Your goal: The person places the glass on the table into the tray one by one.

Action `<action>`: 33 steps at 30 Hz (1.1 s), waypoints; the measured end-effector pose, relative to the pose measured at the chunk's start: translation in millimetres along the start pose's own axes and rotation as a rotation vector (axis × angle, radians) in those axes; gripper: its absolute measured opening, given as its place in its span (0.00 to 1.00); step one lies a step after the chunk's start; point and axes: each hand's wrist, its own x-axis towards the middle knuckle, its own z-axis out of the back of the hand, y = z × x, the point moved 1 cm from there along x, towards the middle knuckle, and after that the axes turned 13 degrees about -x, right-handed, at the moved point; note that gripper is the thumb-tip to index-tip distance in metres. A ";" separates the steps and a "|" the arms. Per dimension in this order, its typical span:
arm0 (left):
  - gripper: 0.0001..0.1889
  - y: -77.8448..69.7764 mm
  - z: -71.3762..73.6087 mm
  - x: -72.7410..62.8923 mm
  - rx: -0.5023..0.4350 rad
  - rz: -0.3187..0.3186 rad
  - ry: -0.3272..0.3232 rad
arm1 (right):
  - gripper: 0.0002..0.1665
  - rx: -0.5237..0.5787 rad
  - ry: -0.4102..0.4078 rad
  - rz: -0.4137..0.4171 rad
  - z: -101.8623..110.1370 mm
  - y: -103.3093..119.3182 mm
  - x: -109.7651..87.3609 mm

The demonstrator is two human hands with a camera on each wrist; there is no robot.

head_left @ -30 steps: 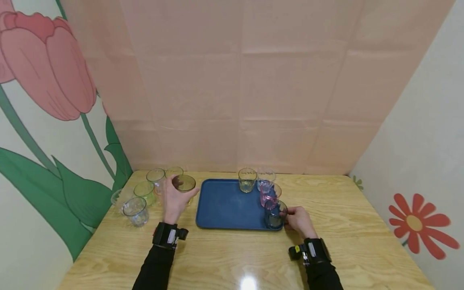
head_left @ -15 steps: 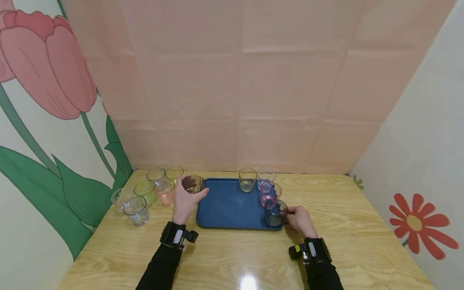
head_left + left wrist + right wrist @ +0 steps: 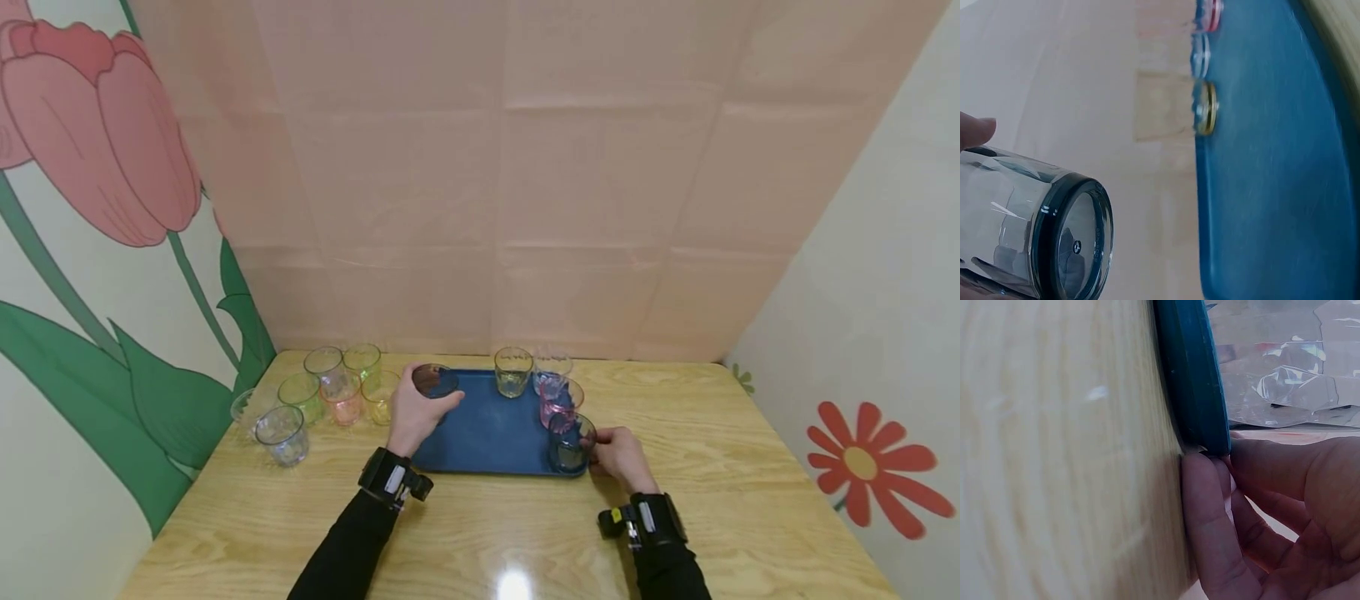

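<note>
My left hand (image 3: pixel 416 418) grips a grey-blue tinted drinking glass (image 3: pixel 1069 234) above the left part of the blue tray (image 3: pixel 480 442). In the left wrist view the glass's thick base faces the tray, clear of its surface. At the tray's front right corner my right hand (image 3: pixel 621 457) pinches the rim, as the right wrist view shows, with a finger (image 3: pixel 1207 506) against the corner by the tabletop. Along the back and right of the tray stand a yellow glass (image 3: pixel 512 377), a clear one (image 3: pixel 551 363), a pink one (image 3: pixel 557 407) and a dark grey one (image 3: pixel 570 450).
Left of the tray several glasses cluster on the wooden table (image 3: pixel 495 533), among them a yellow one (image 3: pixel 378 404), an orange-pink one (image 3: pixel 342 404) and a clear bluish one (image 3: pixel 283 442). A beige covering (image 3: pixel 480 208) rises behind the table, with painted walls on both sides.
My left hand has carried the grey-blue glass rightward from beside the glass cluster to above the tray, uncovering the yellow and orange-pink glasses. The right hand stays at the tray corner.
</note>
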 end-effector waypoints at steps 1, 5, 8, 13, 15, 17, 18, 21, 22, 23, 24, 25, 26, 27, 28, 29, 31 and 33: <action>0.36 1.5 -2.8 0.6 0.011 0.002 0.001 | 0.15 -0.003 -0.001 0.002 0.0 0.0 0.0; 0.37 9.5 -12.8 2.5 0.035 0.010 0.017 | 0.15 -0.003 -0.002 0.008 -0.1 0.5 0.1; 0.37 15.4 -19.2 3.8 0.027 0.026 0.044 | 0.15 -0.005 -0.002 0.004 -0.2 0.6 0.0; 0.38 19.2 -30.5 6.3 0.012 0.037 0.102 | 0.15 -0.004 -0.011 0.020 0.2 0.5 -1.4; 0.37 19.7 -34.9 8.1 0.024 0.022 0.121 | 0.15 0.000 -0.018 0.029 0.2 0.6 -1.6; 0.36 20.6 -38.9 10.2 0.035 0.006 0.138 | 0.14 0.004 -0.022 0.029 -0.1 0.3 -1.1; 0.35 21.4 -40.6 11.3 0.040 0.003 0.142 | 0.14 0.004 -0.023 0.027 -0.2 0.7 -1.0; 0.35 23.1 -46.8 14.2 0.022 0.007 0.140 | 0.14 -0.001 -0.020 0.021 0.1 0.7 -1.3; 0.35 24.0 -48.6 15.1 0.016 0.003 0.131 | 0.14 -0.002 -0.019 0.018 0.2 0.8 -1.5; 0.36 24.5 -50.3 16.0 0.008 0.000 0.119 | 0.14 -0.003 -0.017 0.019 0.3 1.0 -1.6; 0.36 25.3 -52.2 17.0 0.004 -0.004 0.109 | 0.13 -0.004 -0.015 0.020 0.4 1.1 -1.9; 0.37 25.5 -54.0 18.0 0.000 -0.010 0.094 | 0.13 -0.002 -0.015 0.021 0.4 1.0 -1.9; 0.38 26.1 -55.7 19.1 -0.002 -0.010 0.084 | 0.13 0.000 -0.015 0.021 0.4 0.7 -1.8; 0.39 26.8 -57.4 20.2 0.001 -0.013 0.074 | 0.13 0.002 -0.015 0.025 0.6 0.5 -1.9; 0.39 27.7 -58.5 20.9 0.000 -0.011 0.074 | 0.13 0.006 -0.015 0.028 0.3 0.5 -1.9; 0.39 28.0 -59.8 21.6 -0.007 -0.004 0.082 | 0.13 0.008 -0.016 0.031 0.1 0.5 -1.7; 0.39 29.3 -62.2 23.4 -0.028 0.008 0.112 | 0.13 0.012 -0.017 0.038 -0.3 0.1 -1.2; 0.38 31.5 -64.5 25.7 -0.050 0.023 0.152 | 0.14 0.012 -0.017 0.041 -0.6 0.0 -1.0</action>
